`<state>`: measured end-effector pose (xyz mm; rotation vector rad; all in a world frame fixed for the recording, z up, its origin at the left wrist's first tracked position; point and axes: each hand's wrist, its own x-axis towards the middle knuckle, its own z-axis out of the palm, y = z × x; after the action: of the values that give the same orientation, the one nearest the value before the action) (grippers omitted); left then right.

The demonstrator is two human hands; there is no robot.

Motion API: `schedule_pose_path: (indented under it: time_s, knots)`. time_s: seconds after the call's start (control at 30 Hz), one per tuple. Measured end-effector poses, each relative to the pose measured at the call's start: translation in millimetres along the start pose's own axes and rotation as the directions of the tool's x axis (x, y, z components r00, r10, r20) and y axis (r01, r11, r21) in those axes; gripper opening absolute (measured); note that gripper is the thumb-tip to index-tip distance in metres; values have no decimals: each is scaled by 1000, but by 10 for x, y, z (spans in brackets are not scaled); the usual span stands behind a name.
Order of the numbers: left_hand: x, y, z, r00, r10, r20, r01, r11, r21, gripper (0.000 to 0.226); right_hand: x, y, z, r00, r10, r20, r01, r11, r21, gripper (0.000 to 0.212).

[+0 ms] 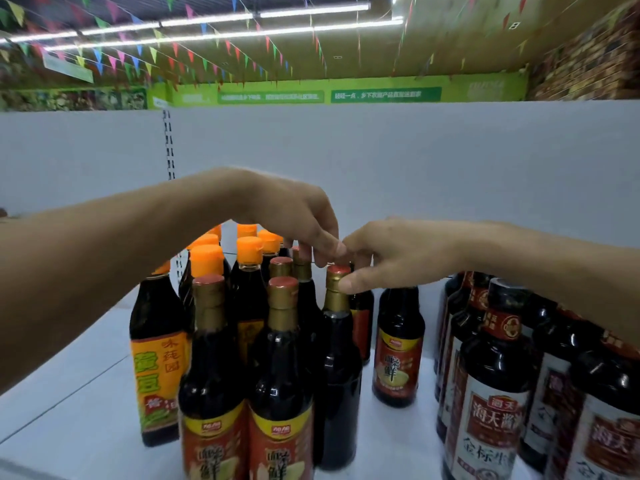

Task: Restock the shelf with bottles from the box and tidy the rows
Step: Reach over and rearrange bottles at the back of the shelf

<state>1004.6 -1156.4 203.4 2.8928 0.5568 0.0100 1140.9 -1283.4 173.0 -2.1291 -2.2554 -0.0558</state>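
Looks forward and down onto a white shelf (62, 393) holding upright dark sauce bottles. Shows at far left an orange-labelled bottle (157, 351), with a row of orange-capped bottles (249, 251) packed behind it. Has next, at the front edge, two red-labelled bottles (282, 375) with gold foil necks, side by side and touching. Shows the left hand (291, 216) stretched in from the left edge above the orange caps, its fingers (325, 251) bent downward, tips at the caps in the middle of the cluster; cannot tell whether gripping a cap or only touching. Places, just right of the front pair, the dark bottle (339, 358) with a gold neck and red cap, upright on the shelf, label out of sight. Shows the right hand (394, 251) stretched in from the right edge, thumb (349, 284) pressed on the gold foil just under that cap, its fingers (362, 263) curled round the far side, pinching the neck. Has, further right and standing apart, a shorter red-labelled bottle (398, 348). Shows at far right a tight group of broad black-capped bottles (498, 393) with white and red labels. Backs everything with a pale grey back panel (415, 161), topped by a green banner (384, 95), strings of coloured pennants (152, 53) and strip lights (311, 10).
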Motion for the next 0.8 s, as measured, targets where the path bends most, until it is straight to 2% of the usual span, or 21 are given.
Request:
schedule_pose_path:
  time_s: [0.17,0.27,0.47,0.67,0.8]
  knots:
    - [-84,-20,88,999,-6,34,7,999,-54,28,119,-122,156,995,20,-101,-25,998,-53,43]
    - [-43,-8,165,1000,20,4,-20,997,-73,25,144,-146,210,988,30,-152,-42,996,-78,40]
    - [62,88,264,997,75,-16,-76,990,-122,19,27,-105,105,1000,2,-31,-3,1000,-20,12]
    - [229,227,332,992,120,-40,-122,990,-74,29,-115,33,27,999,47,7,-47,997,-60,33]
    - [351,289,376,990,137,-35,-139,988,-71,33,-195,93,-19,995,87,37,-85,994,-70,38]
